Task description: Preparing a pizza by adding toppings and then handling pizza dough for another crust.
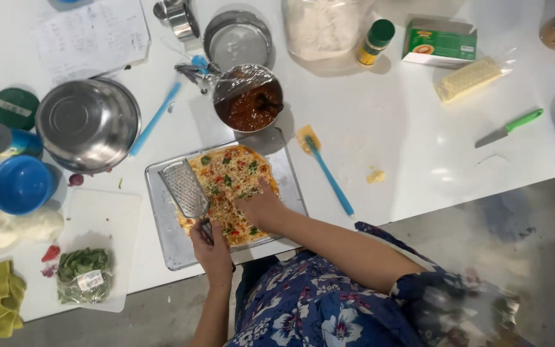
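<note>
Pizza [229, 193], rectangular and dotted with red and green toppings under shredded cheese, lies on a metal baking tray [162, 225] at the near edge of the white table [406, 128], directly under both hands. The left hand [213, 247] has its grip closed around the handle of a flat metal grater [186, 188], which slants up and away from the grip so its blade hangs over the pizza's left half; held this way, shavings would drop straight onto the topping. The right hand [261, 207] rests on the pizza just right of the grater, fingers curled downward; whether its grip pinches a piece of cheese I cannot tell, since the fingertips are hidden.

Beyond the grips stands a bowl of red sauce [250, 99] partly covered in film, with a blue-handled spatula [325, 168] lying to the right of the right hand. Farther off in that direction sits a green rectangular carton [440, 42], a small yellow jar with a green cap [375, 42], and a pale yellow block in clear wrap [468, 78]. Left of the left grip, a clear bag of green leaves [83, 275] with a white label lies on a white board.
</note>
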